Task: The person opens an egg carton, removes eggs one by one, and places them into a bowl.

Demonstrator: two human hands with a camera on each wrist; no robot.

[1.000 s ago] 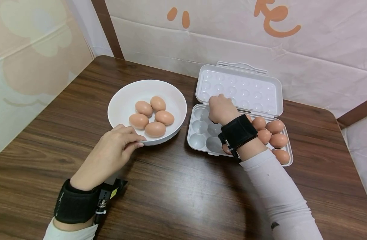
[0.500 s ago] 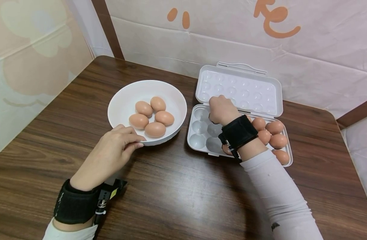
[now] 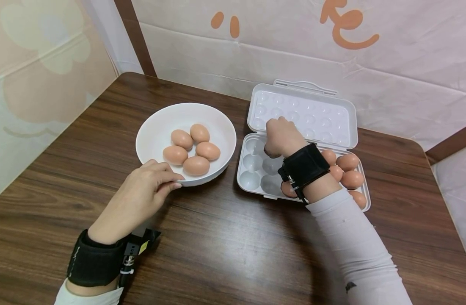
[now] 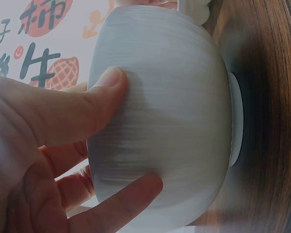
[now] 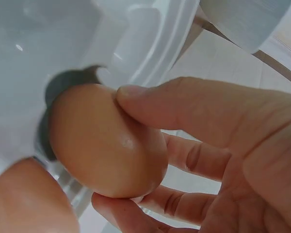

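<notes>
Meanwhile, little has changed since the earlier head views: the right hand (image 3: 280, 136) sits a touch higher over the open egg box (image 3: 255, 180) at centre right of the frame, its grip clasped around a brown egg (image 5: 106, 141) between thumb and fingers. The left hand (image 3: 141, 192) stays where it was, thumb and fingers pressed to the near wall of the white bowl (image 3: 153, 127), which holds five eggs at centre left on the table (image 3: 217, 245). From the head view the held egg is hidden behind the right hand, and the wrist strap covers part of the box's filled cups. Whether the egg touches a cup cannot be told.
</notes>
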